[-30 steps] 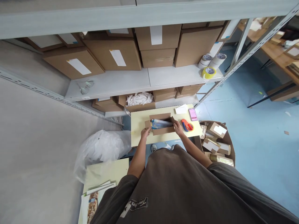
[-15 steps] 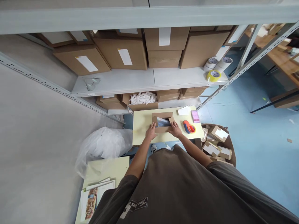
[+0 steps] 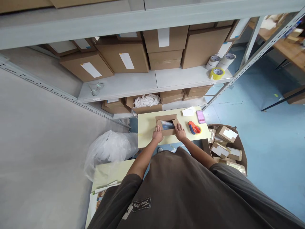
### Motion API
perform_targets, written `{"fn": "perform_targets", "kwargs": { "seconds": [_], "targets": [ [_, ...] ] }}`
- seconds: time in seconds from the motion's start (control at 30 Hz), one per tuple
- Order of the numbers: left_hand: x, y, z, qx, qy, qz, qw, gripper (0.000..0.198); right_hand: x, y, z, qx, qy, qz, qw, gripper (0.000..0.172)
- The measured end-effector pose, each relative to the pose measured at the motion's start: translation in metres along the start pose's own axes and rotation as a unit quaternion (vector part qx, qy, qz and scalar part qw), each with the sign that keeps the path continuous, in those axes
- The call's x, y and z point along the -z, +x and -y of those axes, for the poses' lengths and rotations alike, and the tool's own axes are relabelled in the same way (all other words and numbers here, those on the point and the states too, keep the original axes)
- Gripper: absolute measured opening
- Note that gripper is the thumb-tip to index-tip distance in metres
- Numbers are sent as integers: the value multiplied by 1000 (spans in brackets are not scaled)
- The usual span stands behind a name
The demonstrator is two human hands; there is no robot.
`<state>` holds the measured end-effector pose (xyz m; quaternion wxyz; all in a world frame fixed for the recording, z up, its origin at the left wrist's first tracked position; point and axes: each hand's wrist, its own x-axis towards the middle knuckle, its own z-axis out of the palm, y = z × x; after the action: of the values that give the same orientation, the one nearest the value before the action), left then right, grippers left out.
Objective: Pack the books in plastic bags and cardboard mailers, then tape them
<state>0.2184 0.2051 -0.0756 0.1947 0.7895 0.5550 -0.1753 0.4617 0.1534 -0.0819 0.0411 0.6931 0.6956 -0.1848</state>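
Note:
A small cardboard box (image 3: pixel 168 132) sits on the pale yellow table (image 3: pixel 145 130) with its flaps up. Inside lies a bluish, shiny item (image 3: pixel 167 125), which looks wrapped in clear plastic; its kind cannot be made out. My left hand (image 3: pixel 157 134) grips the box's left end, fingers over the short flap there. At the opposite end, my right hand (image 3: pixel 180 132) holds the right short flap. To the right of the box lies a red and blue tape dispenser (image 3: pixel 194 128), touched by neither hand. Beyond it are white paper slips (image 3: pixel 188 111) and a pink pad (image 3: pixel 200 116).
A metal shelf (image 3: pixel 133 83) with cartons (image 3: pixel 124 58) and tape rolls (image 3: pixel 217 73) rises behind the table. Right of it, a large bin (image 3: pixel 243 152) holds several packed boxes. A plastic bag (image 3: pixel 109 149) and a second table (image 3: pixel 114 168) are at left.
The head view has shifted slightly. My fingers now lie further over the two short flaps, which tilt a little more inward. The box stays in place on the table.

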Motion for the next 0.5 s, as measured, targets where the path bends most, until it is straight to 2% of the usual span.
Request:
{"fn": "perform_targets", "kwargs": {
  "seconds": [0.17, 0.3, 0.43, 0.5],
  "targets": [
    [-3, 6, -10, 7, 20, -2, 1000, 112, -2, 0, 3, 2, -5, 6, 1000, 87],
    [2, 4, 0, -4, 8, 14, 1000, 110, 0, -1, 1, -1, 5, 6, 1000, 83],
    [11, 1, 29, -72, -58, -16, 996, 84, 10, 3, -16, 47, 38, 14, 998, 67],
    [16, 0, 40, -82, -102, -42, 990, 67, 17, 8, -28, 80, 69, -10, 994, 52]
  ]
}}
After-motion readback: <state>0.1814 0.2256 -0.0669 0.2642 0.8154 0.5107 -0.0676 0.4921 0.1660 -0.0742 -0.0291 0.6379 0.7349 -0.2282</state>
